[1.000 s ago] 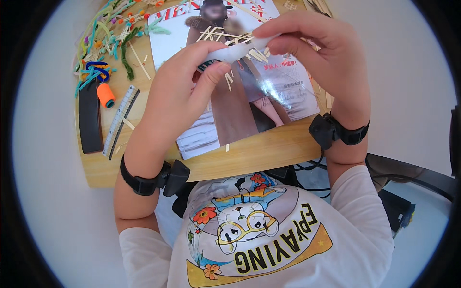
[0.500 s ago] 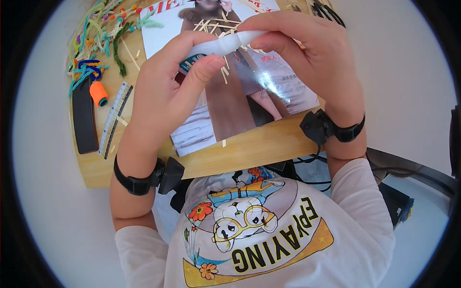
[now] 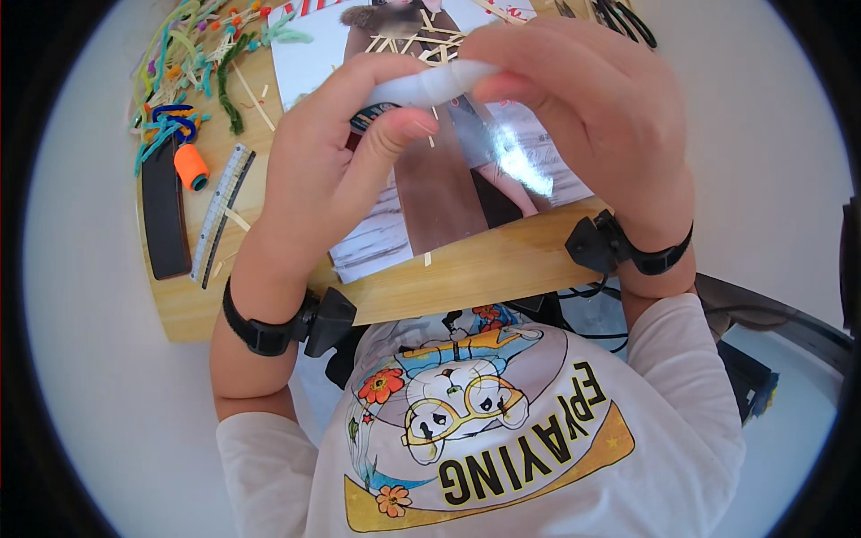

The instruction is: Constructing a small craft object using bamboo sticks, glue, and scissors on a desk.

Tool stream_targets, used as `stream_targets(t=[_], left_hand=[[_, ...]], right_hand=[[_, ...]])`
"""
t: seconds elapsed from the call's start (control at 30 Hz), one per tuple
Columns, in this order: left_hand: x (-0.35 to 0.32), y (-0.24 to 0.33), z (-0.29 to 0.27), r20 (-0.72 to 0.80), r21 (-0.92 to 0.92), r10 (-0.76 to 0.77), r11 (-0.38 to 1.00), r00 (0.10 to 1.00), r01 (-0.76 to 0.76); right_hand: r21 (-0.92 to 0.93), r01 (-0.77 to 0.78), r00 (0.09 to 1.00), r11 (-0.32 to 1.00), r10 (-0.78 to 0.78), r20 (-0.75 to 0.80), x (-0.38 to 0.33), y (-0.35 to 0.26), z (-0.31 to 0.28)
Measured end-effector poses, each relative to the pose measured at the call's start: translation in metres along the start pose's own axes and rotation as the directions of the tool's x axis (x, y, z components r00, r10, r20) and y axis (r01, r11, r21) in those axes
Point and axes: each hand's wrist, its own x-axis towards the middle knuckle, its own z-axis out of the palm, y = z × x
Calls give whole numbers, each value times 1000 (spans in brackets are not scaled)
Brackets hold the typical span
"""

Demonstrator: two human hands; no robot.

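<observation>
Both your hands have risen toward the camera: your left hand (image 3: pixel 336 148) and right hand (image 3: pixel 587 117) are clamped on the white tube (image 3: pixel 430 85), held above the magazine (image 3: pixel 457 193) at 12 o'clock on the surface (image 3: pixel 466 273). Thin sticks (image 3: pixel 421 45) lie loose there, so much seemingly remains.

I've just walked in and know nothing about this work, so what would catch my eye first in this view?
First, the two hands raised close together at the top centre: the left hand and right hand both grip a small white tube between them. Beneath them a glossy magazine lies open on the wooden table, strewn with thin wooden sticks. At the table's upper left sits a bright tangle of pipe cleaners beside an orange spool.
</observation>
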Motion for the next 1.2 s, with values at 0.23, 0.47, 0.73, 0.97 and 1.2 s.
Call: stream_targets(t=[0.23, 0.47, 0.73, 0.97, 1.2], left_hand=[[-1, 3, 0, 98, 116, -89, 990, 991, 77], [-2, 1, 3, 32, 472, 221, 856, 975, -210], [0, 3, 4, 18, 509, 278, 824, 960, -248], [0, 17, -10, 88, -27, -196, 980, 977, 199], [0, 22, -11, 178, -123, -240, 957, 954, 263]], right_hand=[[-212, 121, 991, 970, -106, 81, -1, -6, 1], [-149, -70, 959, 986, 108, 262, 2, -4, -3], [-4, -308, 875, 951, 285, 391, 3, -5, -3], [-97, -278, 915, 956, 295, 276, 9, -20, -10], [-110, 242, 969, 964, -234, 81, 7, -8, -3]])
